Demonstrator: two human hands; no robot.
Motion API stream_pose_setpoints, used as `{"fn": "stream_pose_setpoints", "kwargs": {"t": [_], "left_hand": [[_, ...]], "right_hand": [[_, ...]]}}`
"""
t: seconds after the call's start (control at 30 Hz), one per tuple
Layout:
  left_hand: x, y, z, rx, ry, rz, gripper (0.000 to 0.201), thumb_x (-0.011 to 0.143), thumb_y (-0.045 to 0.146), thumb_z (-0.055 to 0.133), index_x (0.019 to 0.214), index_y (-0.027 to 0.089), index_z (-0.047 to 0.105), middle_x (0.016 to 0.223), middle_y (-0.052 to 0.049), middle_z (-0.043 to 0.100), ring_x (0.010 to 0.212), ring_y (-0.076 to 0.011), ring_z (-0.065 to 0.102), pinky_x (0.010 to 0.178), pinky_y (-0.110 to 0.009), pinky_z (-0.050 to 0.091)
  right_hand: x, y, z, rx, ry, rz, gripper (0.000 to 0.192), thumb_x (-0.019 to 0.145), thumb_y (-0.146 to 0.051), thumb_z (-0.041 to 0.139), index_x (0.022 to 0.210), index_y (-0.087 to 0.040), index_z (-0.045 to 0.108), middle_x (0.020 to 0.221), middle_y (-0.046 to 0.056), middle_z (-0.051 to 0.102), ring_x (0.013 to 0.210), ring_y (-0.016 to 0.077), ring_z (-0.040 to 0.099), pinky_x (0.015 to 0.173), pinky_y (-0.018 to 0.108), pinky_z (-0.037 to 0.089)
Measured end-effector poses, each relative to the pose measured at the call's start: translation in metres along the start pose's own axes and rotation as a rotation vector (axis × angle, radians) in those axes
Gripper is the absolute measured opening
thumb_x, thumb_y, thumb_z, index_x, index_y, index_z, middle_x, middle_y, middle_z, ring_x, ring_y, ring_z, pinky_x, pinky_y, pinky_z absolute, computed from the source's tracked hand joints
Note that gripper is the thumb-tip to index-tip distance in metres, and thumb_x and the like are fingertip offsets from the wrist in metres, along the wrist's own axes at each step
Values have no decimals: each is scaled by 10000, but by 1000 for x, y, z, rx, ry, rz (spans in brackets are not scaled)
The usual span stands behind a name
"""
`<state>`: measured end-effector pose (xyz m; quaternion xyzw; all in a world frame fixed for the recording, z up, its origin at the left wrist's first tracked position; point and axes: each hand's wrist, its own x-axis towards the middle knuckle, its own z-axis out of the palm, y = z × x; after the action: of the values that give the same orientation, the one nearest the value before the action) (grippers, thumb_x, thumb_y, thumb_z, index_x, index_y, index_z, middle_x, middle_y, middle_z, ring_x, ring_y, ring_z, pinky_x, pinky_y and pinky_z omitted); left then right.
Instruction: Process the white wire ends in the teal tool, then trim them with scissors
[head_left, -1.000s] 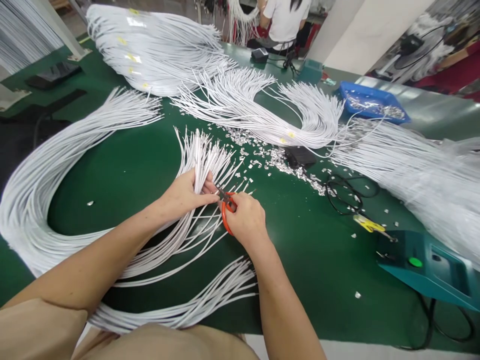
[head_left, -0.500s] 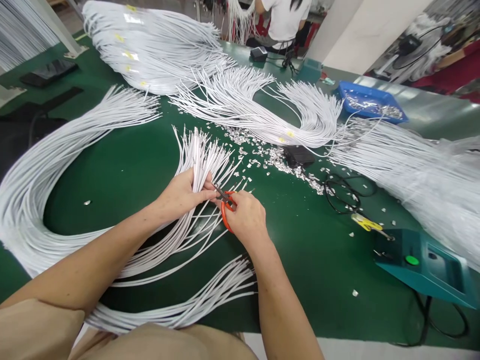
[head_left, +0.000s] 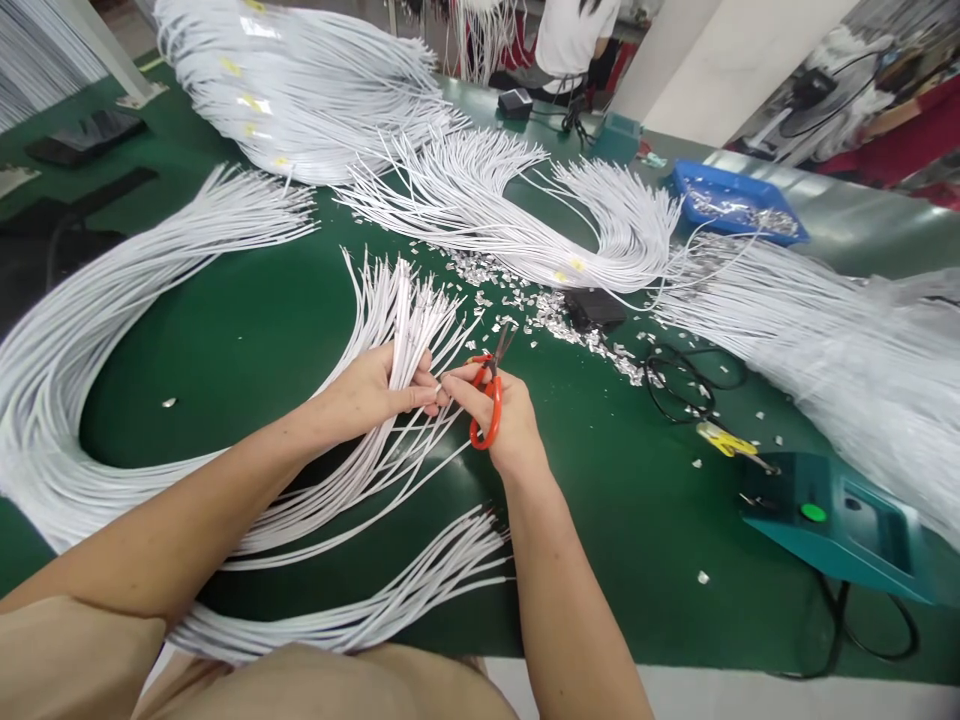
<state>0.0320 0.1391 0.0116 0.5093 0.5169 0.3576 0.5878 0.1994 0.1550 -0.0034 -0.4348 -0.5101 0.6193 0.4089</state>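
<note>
Trimming step, I judge — left hand [head_left: 375,385] grips the wires [head_left: 397,320], right hand [head_left: 499,415] holds scissors [head_left: 489,385], fingers pinching one wire end — next needs blades re-aimed.

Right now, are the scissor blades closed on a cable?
No: the scissors in the right hand point away from the white cables.

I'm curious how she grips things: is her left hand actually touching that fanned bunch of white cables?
Touching. The head view shows the left hand closed around the white cables, fingers wrapped across the strands with no gap; the cable ends fan out above the fist.
</note>
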Motion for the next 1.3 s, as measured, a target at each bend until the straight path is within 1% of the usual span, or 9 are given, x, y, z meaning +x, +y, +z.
{"fn": "stream_pose_setpoints", "kwargs": {"t": [0.2,0.33,0.47,0.67,0.73,0.83,0.93,1.07,1.3], "left_hand": [[-1,-1,-2,191,146,21,330,639,292,742,847,193,506,731,13,653,715,-179,626,733,-334,494],[1,-4,-3,305,242,40,292,665,316,726,840,190,529,771,4,661,740,-179,619,739,-318,481],[1,-4,-2,290,207,26,323,652,301,747,854,196,518,755,16,668,732,-172,616,771,-325,473],[0,-1,-5,190,105,-10,358,672,361,750,941,173,606,882,-35,698,848,-218,643,787,-342,494],[0,0,-8,149,90,-29,374,723,419,706,990,165,644,955,-62,699,906,-231,640,816,-349,492],[-1,1,-9,90,114,-59,384,749,451,682,993,156,664,874,-62,705,855,-214,647,812,-343,492],[-2,0,-5,53,82,-59,346,724,410,720,955,164,646,752,-26,695,752,-179,643,769,-320,489],[-3,-4,2,41,-20,-28,276,737,350,717,918,178,597,719,-1,685,717,-164,636,743,-309,472],[-5,-1,10,-87,-191,-45,212,786,298,671,727,175,508,635,21,626,633,-127,599,674,-273,454]], "right_hand": [[-4,1,8,-202,112,-98,151,696,-326,659,658,-186,617,634,-32,568,591,106,497,597,238,417],[-8,-3,15,-228,78,-170,230,705,-357,661,583,-186,568,590,-35,509,608,115,488,638,252,422],[-5,-1,11,-129,223,-127,278,763,-417,616,623,-177,609,628,-16,551,645,125,511,664,263,426],[-2,0,8,-68,97,-49,215,638,-373,736,639,-170,665,640,-21,590,625,120,518,639,255,429],[-2,0,7,-73,151,-39,229,632,-377,741,614,-168,650,592,-35,553,576,105,475,595,248,402],[-2,-2,2,-87,314,-49,262,663,-405,721,601,-165,636,542,-52,476,531,85,402,553,243,355],[-1,-5,-2,-36,409,-113,243,712,-418,685,693,-176,680,626,-29,541,609,105,465,614,253,382],[-1,-8,-3,98,318,-154,251,743,-406,663,633,-181,652,742,16,616,767,149,547,692,268,415],[3,-4,-8,415,49,-7,154,670,-307,744,649,-183,655,680,-10,579,605,91,472,627,252,409]]}}
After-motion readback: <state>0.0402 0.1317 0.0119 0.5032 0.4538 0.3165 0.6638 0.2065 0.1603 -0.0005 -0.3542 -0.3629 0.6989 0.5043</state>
